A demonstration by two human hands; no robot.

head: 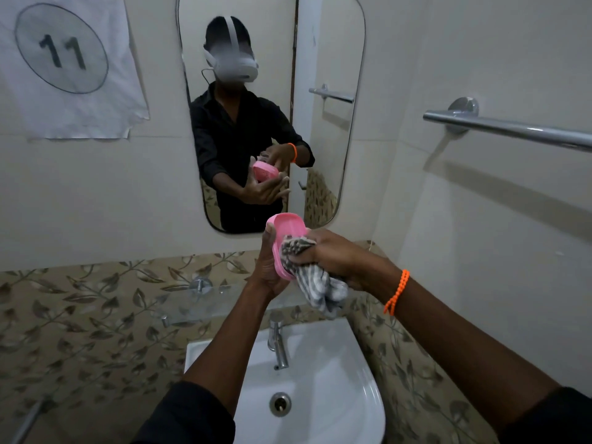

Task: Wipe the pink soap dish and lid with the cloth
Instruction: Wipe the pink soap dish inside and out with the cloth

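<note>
Closest to the camera is a white sink (358,379) with a metal drain (280,404) and a chrome tap (278,347) at the back edge, both forearms reaching out over it in dark sleeves.

Above the basin, the left hand (267,267) has the pink soap dish piece (286,233) held up on its side, thumb on the far rim and palm cupping the back, so that grip is wrapped around the pink piece. Can't tell from here whether it's the dish or the lid. The hollow side faces the right hand.

The right hand (330,254) is clenched around a bunched grey-and-white striped cloth (315,280), pressing the wad of it against the inside of the pink piece. The loose end of the cloth hangs down below the fist. An orange bead bracelet (397,291) sits on the right wrist.

Just behind the hands there's a glass shelf (198,307) on the leaf-patterned tile band (80,315). Further back, a mirror (272,43) on the wall shows the person wearing a white headset, with the pink piece reflected too. A chrome towel bar (512,129) is on the right wall, and a paper sheet marked 11 (64,49) hangs at top left.
</note>
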